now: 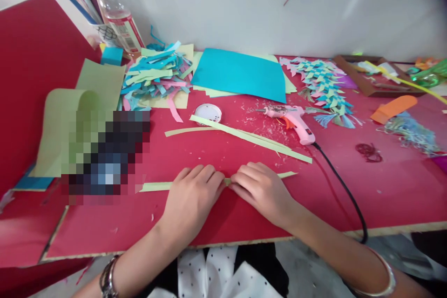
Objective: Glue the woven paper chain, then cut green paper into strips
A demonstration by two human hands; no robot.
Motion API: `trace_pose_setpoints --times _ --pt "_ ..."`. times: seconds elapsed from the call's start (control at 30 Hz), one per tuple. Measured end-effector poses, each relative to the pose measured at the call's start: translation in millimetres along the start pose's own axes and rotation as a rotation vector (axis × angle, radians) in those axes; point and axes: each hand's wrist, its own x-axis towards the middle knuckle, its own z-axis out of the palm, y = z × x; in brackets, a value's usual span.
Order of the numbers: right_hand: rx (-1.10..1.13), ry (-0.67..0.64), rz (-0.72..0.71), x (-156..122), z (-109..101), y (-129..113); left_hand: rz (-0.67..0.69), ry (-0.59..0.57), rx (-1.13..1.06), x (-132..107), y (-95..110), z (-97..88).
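Note:
A pale green paper strip lies along the red table, its two ends showing on either side of my hands. My left hand is closed, fingertips pinching the strip near its middle. Close beside it, my right hand pinches the same strip, and only a short piece shows between them. Just beyond my hands rest more light green paper strips, one crossing the rim of a white round lid. The fingertips' undersides are hidden.
A pink glue gun lies right of the strips, its black cord running over the front edge. Behind are a heap of cut paper strips, blue paper sheets and woven paper pieces. A bottle stands back left.

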Motion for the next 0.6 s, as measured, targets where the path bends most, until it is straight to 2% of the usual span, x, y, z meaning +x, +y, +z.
trace_pose_setpoints --times 0.23,0.43,0.6 --pt "0.033 0.024 0.078 -6.9 -2.5 9.1 -0.049 -0.039 -0.102 -1.1 -4.6 3.0" --pt "0.135 -0.053 0.088 -14.9 -13.1 27.2 -0.032 -0.041 -0.09 -1.8 -3.8 4.7" --pt "0.132 -0.04 0.092 -17.1 -15.6 34.4 -0.045 -0.019 -0.056 -2.6 -4.3 5.3"
